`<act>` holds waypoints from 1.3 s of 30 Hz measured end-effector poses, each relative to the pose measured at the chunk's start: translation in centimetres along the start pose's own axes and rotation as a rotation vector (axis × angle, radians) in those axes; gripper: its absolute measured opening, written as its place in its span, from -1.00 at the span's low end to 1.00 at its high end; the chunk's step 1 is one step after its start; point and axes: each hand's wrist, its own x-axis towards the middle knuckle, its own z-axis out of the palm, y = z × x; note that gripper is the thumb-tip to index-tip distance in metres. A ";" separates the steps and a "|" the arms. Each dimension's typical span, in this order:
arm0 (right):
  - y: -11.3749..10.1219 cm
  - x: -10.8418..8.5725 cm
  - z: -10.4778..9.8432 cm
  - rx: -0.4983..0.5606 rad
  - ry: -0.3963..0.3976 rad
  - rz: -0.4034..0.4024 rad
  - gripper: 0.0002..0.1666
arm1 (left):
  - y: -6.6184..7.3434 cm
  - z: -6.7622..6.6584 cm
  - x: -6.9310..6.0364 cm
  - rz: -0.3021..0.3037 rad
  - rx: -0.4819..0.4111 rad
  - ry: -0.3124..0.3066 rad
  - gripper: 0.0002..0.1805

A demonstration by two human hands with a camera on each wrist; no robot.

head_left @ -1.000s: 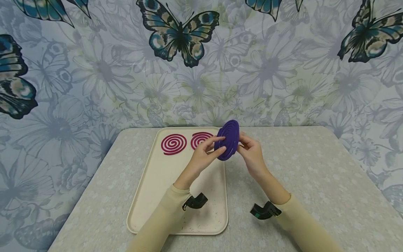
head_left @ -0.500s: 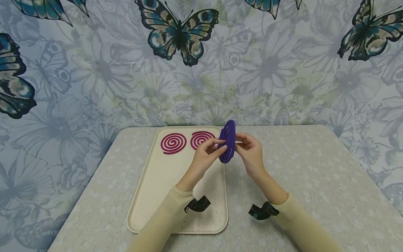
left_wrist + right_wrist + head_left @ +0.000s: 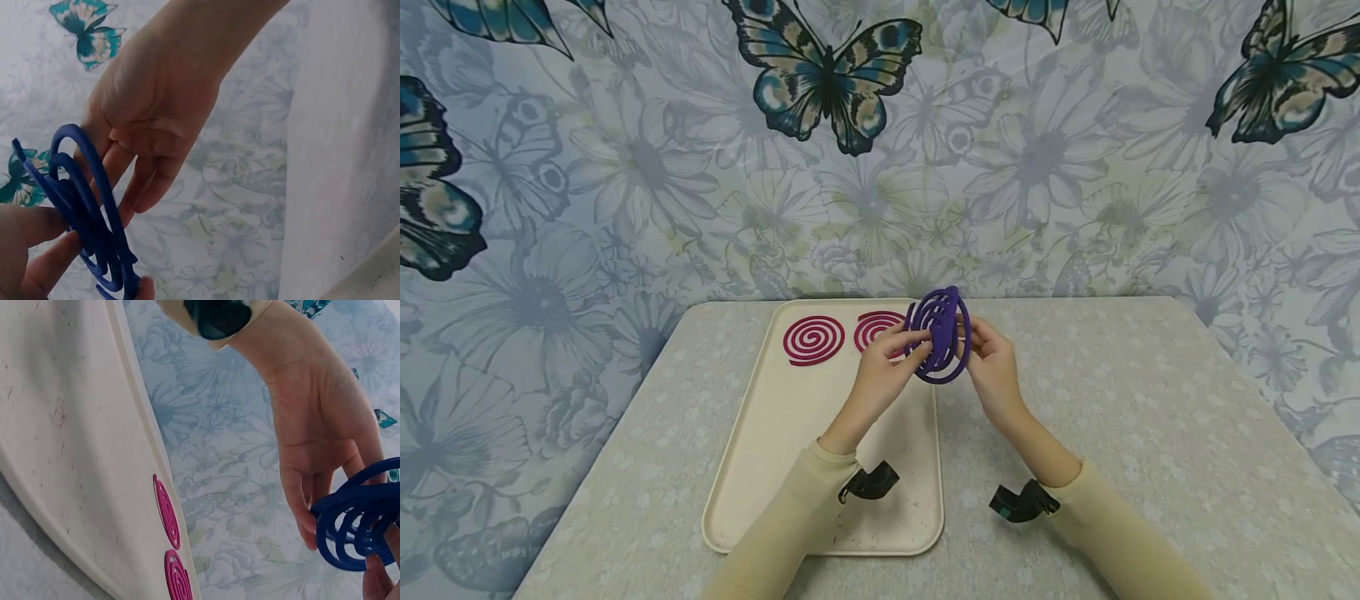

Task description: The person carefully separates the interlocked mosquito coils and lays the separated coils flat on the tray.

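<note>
Two hands hold a purple pair of interlocked mosquito coils (image 3: 938, 337) upright above the tray's right edge. My left hand (image 3: 880, 371) pinches the coils' near left part between thumb and fingers. At their right rim, my right hand (image 3: 998, 371) pinches an outer loop. The loops stand spread apart, with gaps showing between strands; in the left wrist view the mosquito coils (image 3: 81, 215) look dark blue. Two magenta mosquito coils (image 3: 813, 341) lie flat at the far end of the cream tray (image 3: 816, 467). The left hand partly hides the right one of these.
The tray stands on a pale patterned tabletop (image 3: 1112, 417), and dark crumbs are scattered near its front. Behind the table rises a butterfly-and-flower wall covering (image 3: 880, 225). Black wrist devices sit on both sleeves.
The purple coils turned edge-on, then their loops spread apart and opened out. My right hand shifted slightly left. The magenta coils and tray stayed put.
</note>
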 end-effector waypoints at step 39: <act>-0.5 1.7 -1.8 0.507 -0.079 0.454 -0.66 | 0.5 -1.3 0.8 -0.182 -0.590 0.142 -0.44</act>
